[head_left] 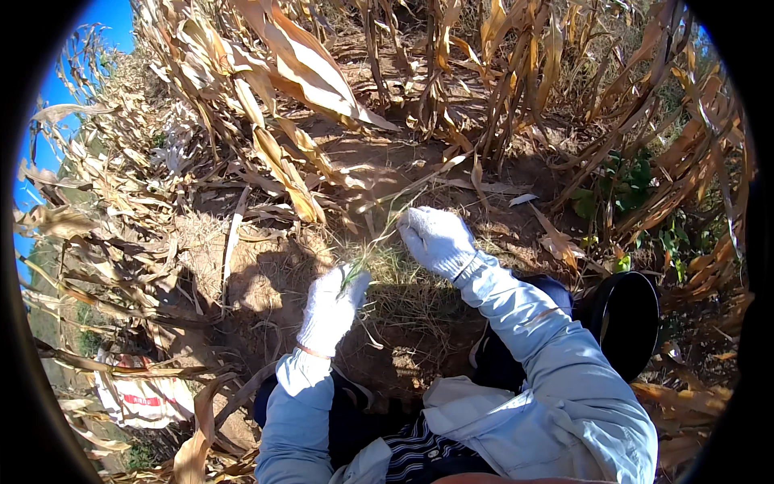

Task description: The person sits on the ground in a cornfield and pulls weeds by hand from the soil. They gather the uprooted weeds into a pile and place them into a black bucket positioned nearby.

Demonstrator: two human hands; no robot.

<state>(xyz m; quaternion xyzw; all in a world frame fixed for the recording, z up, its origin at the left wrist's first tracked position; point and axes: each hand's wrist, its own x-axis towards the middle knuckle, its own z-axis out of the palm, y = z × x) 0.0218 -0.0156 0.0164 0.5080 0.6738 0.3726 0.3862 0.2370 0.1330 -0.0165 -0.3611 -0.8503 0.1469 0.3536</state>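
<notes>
Both my hands wear white knitted gloves. My left hand (333,305) is closed on one end of a thin bunch of grass (376,245), with green blades poking out by the thumb. Up and to the right, my right hand (438,240) is curled shut at the other side of the same strands, which stretch across the gap between the gloves. Some long stems stick out past the right glove toward the far side. Beneath the hands, a loose heap of dry and greenish grass (407,300) lies on the soil.
Dry corn stalks (504,89) stand ahead and on both sides. Fallen leaves cover the brown soil (367,161). A white sack with red print (145,397) lies at the lower left. A black, round, open-mouthed container (629,327) is beside my right arm. Green weeds (621,189) grow at the right.
</notes>
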